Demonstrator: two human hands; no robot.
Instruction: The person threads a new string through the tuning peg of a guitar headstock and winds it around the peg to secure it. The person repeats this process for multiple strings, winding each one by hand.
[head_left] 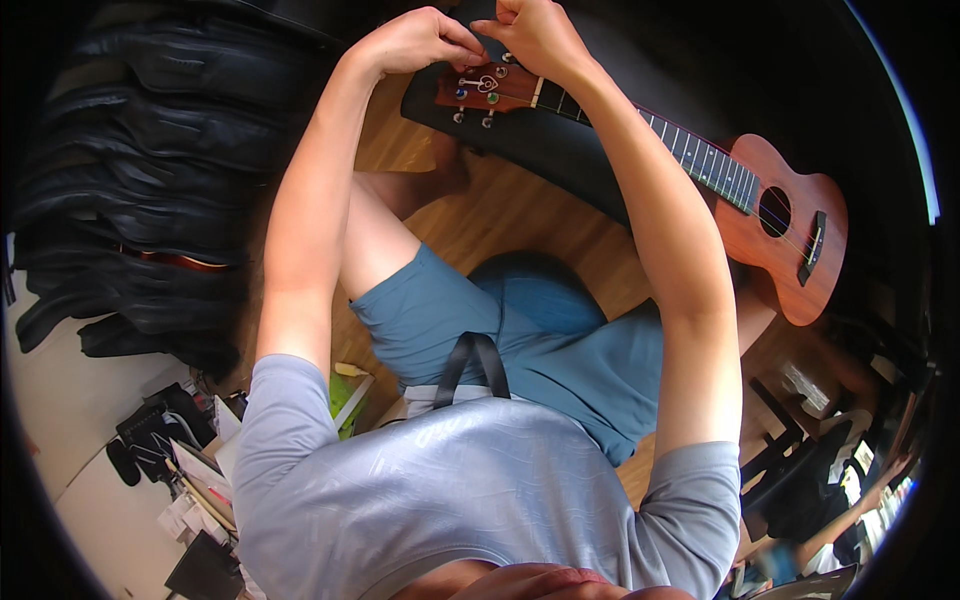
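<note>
A brown wooden ukulele [790,230] lies on a black padded surface [560,150], its headstock [490,86] toward the left and its body at the right. My left hand [415,42] is at the far edge of the headstock, thumb and fingers pinched together close to the tuning pegs. Whatever is between them is too small to make out. Just beyond the headstock, my right hand [535,38] is bent with its fingertips closed, pointing toward the left hand. I cannot see what it holds. Strings run along the fretboard [700,160]; my right forearm crosses over part of the neck.
Several black padded bags [150,150] are stacked at the left. I sit with my knees apart; a blue round seat [550,290] shows between my legs above the wooden floor [510,190]. Papers and black items lie lower left. Another person's arm [850,515] appears lower right.
</note>
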